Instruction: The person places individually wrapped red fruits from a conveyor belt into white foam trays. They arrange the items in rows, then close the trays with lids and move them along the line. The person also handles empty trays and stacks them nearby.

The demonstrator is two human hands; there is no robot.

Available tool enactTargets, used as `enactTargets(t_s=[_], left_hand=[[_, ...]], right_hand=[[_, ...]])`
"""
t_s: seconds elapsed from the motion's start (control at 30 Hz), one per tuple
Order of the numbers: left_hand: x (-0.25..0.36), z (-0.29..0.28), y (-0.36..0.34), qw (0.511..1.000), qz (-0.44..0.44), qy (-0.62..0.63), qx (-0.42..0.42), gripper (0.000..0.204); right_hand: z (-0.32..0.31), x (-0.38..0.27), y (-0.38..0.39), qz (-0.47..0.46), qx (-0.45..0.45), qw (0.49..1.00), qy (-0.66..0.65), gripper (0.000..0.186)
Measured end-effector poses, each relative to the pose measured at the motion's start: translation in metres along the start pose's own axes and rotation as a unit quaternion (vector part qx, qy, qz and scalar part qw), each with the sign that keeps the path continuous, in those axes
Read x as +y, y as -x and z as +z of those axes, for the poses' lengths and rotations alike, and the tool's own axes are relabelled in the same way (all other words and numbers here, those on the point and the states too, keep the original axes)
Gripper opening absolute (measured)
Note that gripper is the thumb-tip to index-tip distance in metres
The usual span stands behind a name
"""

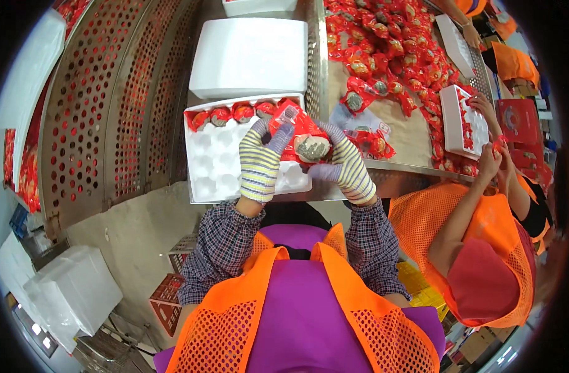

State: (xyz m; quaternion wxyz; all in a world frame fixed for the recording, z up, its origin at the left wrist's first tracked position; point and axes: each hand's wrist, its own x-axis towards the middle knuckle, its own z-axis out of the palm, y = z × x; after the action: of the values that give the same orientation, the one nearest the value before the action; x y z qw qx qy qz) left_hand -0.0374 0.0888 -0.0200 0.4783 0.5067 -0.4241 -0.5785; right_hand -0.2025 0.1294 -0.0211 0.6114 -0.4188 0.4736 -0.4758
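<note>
Above a white foam tray (pixel 216 152) with round hollows, both my hands, in striped knit gloves, are closed on a red-wrapped egg (pixel 312 148) with a grey coating. My left hand (pixel 259 161) pinches the red wrapping on its left side, thumb toward the middle. On the other side, the fingers of my right hand (pixel 350 165) curl round the egg. Other red-wrapped eggs (pixel 243 112) sit in the tray's far row; the hollows nearer me show bare white foam. My hands and the held packet hide the tray's right part.
Beyond the tray lies a white foam lid (pixel 250 56). A heap of red-wrapped eggs (pixel 384 43) covers the table to the right. A perforated metal panel (pixel 79 118) stands at left. Someone in an orange vest (pixel 449 230) works at another foam tray (pixel 451 121) on the right.
</note>
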Motion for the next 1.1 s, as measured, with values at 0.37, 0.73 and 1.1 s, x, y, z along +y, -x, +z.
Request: enactTargets(t_s=[0.37, 0.73, 1.1], left_hand=[[-0.048, -0.044, 0.023, 0.984, -0.076, 0.147, -0.059, 0.020], [-0.062, -0.056, 0.034, 0.958, -0.217, 0.159, -0.098, 0.035], [-0.102, -0.124, -0.051, 0.857, 0.237, -0.456, 0.045, 0.013]], right_hand=[[0.023, -0.033, -0.013, 0.083, -0.209, 0.948, 0.226, 0.063], [0.031, -0.013, -0.045, -0.045, -0.186, 0.879, 0.436, 0.045], [0.093, 0.057, -0.101, -0.042, -0.050, 0.864, 0.499, 0.037]])
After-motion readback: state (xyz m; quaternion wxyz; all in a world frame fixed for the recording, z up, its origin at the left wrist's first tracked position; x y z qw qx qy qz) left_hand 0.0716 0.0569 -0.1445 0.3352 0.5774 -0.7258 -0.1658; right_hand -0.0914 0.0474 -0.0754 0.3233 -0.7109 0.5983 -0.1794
